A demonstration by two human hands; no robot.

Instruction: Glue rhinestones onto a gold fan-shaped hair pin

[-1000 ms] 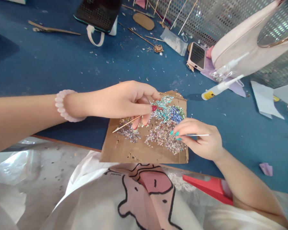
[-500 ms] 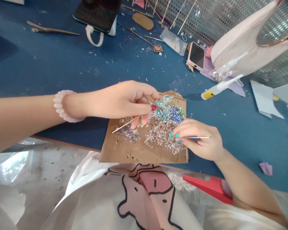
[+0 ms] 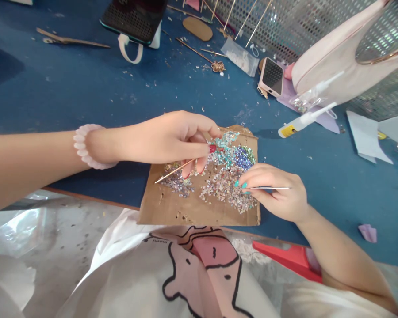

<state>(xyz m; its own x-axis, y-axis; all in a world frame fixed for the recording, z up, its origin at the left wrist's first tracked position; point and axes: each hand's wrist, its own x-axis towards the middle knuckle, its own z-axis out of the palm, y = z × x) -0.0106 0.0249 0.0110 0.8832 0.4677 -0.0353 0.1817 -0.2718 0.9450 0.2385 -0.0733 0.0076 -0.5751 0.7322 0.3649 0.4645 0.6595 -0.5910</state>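
A piece of brown cardboard [image 3: 172, 210] lies at the near edge of the blue table, covered with several small glittering sequins [image 3: 223, 185] in silver, teal and blue. My left hand [image 3: 172, 139], with red nails and a pink bead bracelet [image 3: 82, 145] on the wrist, is closed in a pinch on a thin golden stick [image 3: 172, 172] above the sequins. My right hand [image 3: 275, 192], with teal nails, pinches a thin metal needle [image 3: 273, 188] at the right side of the sequin pile, its fingertips touching the sequins.
A white glue bottle [image 3: 301, 121] lies right of the cardboard. Behind it are a phone [image 3: 272, 77], a pale pink bag [image 3: 338, 62], perforated metal mesh [image 3: 285, 26] and loose sticks [image 3: 199, 53]. A black device [image 3: 134, 17] stands at the back. A red object [image 3: 285, 256] lies near my lap.
My right hand shifted slightly over the sequins, dipping down and coming back up. My left hand has barely moved.
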